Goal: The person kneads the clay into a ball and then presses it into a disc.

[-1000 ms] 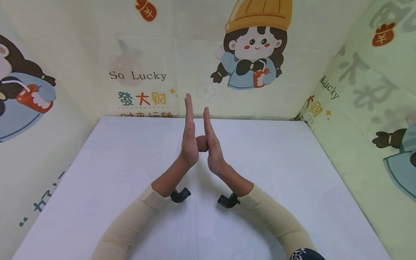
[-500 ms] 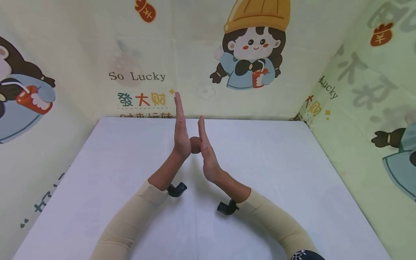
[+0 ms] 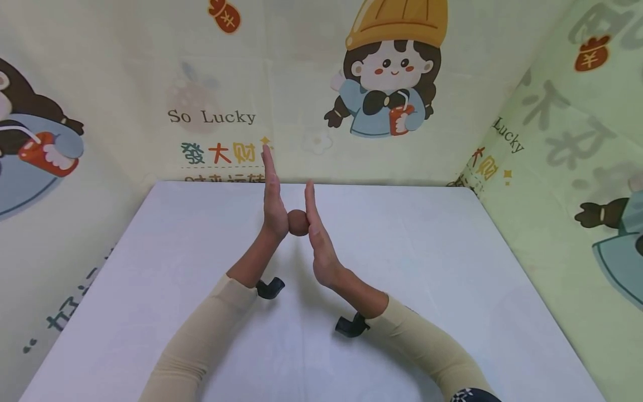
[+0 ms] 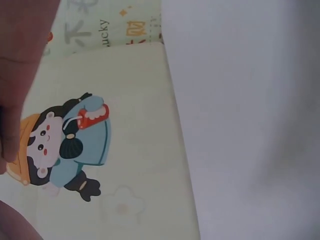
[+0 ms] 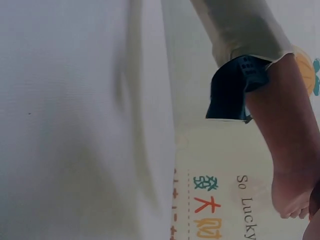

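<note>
A small brown ball (image 3: 298,223) is held in the air over the white table, pressed between two flat palms. My left hand (image 3: 274,206) bears on its left side, fingers straight and pointing up. From the right my right hand (image 3: 321,240) presses with its fingers, also straight, and its wrist sits lower and nearer to me. In the right wrist view the left hand (image 5: 292,195) shows at the right edge, and a dark sliver of the ball (image 5: 315,202) lies beside it. The left wrist view has only parts of the hands along its left edge.
The white table (image 3: 427,268) spreads beneath both forearms, with their shadows on it. Printed cloth walls (image 3: 296,84) with cartoon figures and lettering enclose its back and sides. A black wrist camera (image 3: 270,288) juts out under the left sleeve, and another black camera (image 3: 352,325) under the right.
Both hands have shifted left with the ball between them. The right hand has also come slightly lower and nearer, so more of the ball shows between the palms.
</note>
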A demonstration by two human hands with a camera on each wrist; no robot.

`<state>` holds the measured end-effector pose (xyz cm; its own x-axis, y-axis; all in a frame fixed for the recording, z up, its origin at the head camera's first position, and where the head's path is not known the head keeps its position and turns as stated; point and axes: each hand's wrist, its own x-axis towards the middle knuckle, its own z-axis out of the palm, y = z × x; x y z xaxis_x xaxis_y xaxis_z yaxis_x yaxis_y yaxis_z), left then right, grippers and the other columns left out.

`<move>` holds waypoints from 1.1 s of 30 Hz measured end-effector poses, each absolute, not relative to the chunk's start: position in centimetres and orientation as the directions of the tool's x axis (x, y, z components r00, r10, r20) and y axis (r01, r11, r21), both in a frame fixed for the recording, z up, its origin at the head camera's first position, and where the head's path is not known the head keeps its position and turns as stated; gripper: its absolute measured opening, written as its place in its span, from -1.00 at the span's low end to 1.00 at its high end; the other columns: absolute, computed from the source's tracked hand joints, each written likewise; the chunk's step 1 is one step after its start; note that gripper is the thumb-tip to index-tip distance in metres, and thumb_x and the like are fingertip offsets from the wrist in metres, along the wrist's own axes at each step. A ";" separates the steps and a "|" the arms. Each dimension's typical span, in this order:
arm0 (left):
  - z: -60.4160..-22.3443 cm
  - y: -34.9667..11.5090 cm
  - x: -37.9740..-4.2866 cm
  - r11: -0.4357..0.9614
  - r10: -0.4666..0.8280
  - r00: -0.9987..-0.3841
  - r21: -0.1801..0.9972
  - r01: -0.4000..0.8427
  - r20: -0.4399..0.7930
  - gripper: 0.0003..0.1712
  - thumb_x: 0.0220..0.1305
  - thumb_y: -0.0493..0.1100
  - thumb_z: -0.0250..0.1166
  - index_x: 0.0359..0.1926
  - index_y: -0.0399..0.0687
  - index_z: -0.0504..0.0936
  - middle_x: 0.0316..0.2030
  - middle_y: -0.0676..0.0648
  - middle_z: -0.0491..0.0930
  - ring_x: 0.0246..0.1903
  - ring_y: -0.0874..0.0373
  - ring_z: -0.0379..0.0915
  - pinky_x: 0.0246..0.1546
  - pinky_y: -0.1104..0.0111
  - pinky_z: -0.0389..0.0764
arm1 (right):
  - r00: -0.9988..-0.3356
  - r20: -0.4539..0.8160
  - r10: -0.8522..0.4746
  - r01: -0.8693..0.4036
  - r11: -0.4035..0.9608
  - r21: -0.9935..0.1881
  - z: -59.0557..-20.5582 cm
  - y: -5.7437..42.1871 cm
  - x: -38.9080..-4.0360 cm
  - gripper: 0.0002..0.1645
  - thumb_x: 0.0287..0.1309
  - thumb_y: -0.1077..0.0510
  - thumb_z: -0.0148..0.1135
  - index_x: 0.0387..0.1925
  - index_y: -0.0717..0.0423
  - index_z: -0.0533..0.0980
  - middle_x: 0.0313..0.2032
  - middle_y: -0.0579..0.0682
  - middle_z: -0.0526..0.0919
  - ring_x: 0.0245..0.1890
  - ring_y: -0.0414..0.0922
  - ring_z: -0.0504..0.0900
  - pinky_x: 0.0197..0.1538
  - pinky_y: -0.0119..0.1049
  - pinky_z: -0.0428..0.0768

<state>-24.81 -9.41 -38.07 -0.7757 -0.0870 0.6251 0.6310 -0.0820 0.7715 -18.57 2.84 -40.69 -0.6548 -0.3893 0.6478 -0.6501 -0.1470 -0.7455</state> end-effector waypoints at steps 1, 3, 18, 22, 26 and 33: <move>-38.1 -9.4 -24.8 -0.080 -0.083 -0.780 0.777 0.625 0.620 -0.17 0.52 -0.02 -0.34 0.70 -0.13 -0.28 0.69 -0.01 -0.35 0.61 0.32 -0.47 0.54 0.27 -0.38 | -0.652 0.653 -0.386 -0.654 -0.149 -0.742 -40.6 2.9 -18.5 -0.05 0.62 -0.35 -0.57 0.66 0.16 -0.41 0.68 -0.09 -0.45 0.65 -0.02 -0.48 0.60 0.00 -0.36; -38.3 -9.4 -24.9 -0.074 -0.076 -0.787 0.784 0.616 0.612 -0.18 0.53 -0.02 -0.35 0.70 -0.12 -0.29 0.69 0.00 -0.35 0.61 0.32 -0.48 0.54 0.26 -0.39 | -0.647 0.660 -0.381 -0.661 -0.150 -0.735 -40.4 2.9 -18.5 -0.04 0.62 -0.36 -0.57 0.66 0.18 -0.41 0.68 -0.08 -0.45 0.65 -0.01 -0.47 0.60 -0.01 -0.35; -40.0 -8.8 -25.2 -0.012 0.007 -0.812 0.812 0.584 0.584 -0.18 0.53 -0.02 -0.34 0.71 -0.08 -0.29 0.69 0.00 -0.37 0.62 0.28 -0.54 0.55 0.12 -0.42 | -0.618 0.702 -0.354 -0.696 -0.169 -0.698 -38.9 3.4 -18.3 0.02 0.60 -0.40 -0.55 0.65 0.25 -0.39 0.68 -0.05 -0.43 0.65 0.02 -0.45 0.60 0.00 -0.35; -40.2 -8.4 -25.1 -0.009 0.045 -0.826 0.827 0.562 0.562 -0.18 0.54 0.01 -0.35 0.71 -0.05 -0.30 0.69 0.01 -0.39 0.61 0.31 -0.54 0.55 0.04 -0.43 | -0.609 0.721 -0.330 -0.715 -0.163 -0.679 -38.3 3.7 -18.6 0.02 0.60 -0.38 -0.55 0.64 0.30 -0.38 0.68 0.05 -0.42 0.66 0.01 -0.42 0.60 0.01 -0.33; -40.7 -7.8 -24.8 -0.005 0.081 -0.831 0.834 0.552 0.551 -0.18 0.55 0.04 -0.36 0.71 -0.02 -0.31 0.69 0.13 -0.39 0.61 0.34 -0.55 0.55 0.03 -0.43 | -0.604 0.732 -0.314 -0.719 -0.182 -0.671 -37.7 4.1 -18.9 0.03 0.60 -0.38 -0.52 0.64 0.31 -0.36 0.68 0.08 -0.41 0.66 0.00 -0.41 0.60 0.01 -0.34; -41.5 -6.8 -24.3 0.027 0.136 -0.826 0.831 0.555 0.547 -0.20 0.56 0.05 -0.38 0.71 0.02 -0.31 0.69 0.10 -0.41 0.61 0.30 -0.58 0.55 0.00 -0.44 | -0.583 0.763 -0.280 -0.739 -0.207 -0.641 -36.9 4.7 -19.4 -0.02 0.61 -0.33 -0.51 0.65 0.28 -0.35 0.68 0.02 -0.39 0.66 0.01 -0.41 0.60 0.01 -0.35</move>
<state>-24.27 -6.80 -41.46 -0.8261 0.1363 0.5469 0.5549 0.0273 0.8315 -19.37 4.65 -36.85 -0.5829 -0.2801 0.7627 -0.7390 -0.2073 -0.6410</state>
